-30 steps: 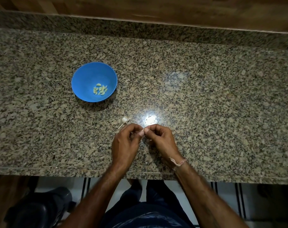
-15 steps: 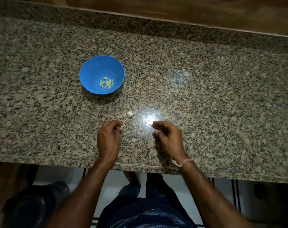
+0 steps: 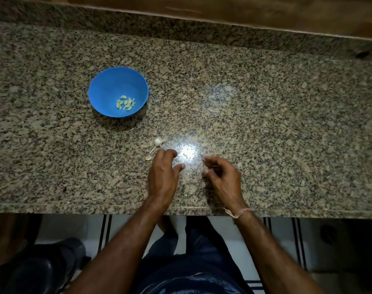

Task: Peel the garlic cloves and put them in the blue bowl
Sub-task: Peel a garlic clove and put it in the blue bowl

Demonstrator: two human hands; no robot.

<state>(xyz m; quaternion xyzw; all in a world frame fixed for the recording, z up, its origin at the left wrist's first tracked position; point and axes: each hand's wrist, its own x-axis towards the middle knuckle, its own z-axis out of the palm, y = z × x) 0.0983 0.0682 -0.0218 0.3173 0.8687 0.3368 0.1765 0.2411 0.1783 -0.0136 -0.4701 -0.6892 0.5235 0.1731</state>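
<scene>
left hand (image 3: 162, 172) hovers over table (image 3: 265, 124), fingers loosely curled, holding nothing visible | right hand (image 3: 220, 177) curled, contents too small to tell | garlic remnant (image 3: 157, 142) near left hand, handy for picking | blue bowl (image 3: 118, 92) with peeled cloves (image 3: 125, 103) sits within left reach

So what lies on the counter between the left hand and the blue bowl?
Head view: a small white garlic remnant with stem, otherwise bare speckled granite counter.
</scene>
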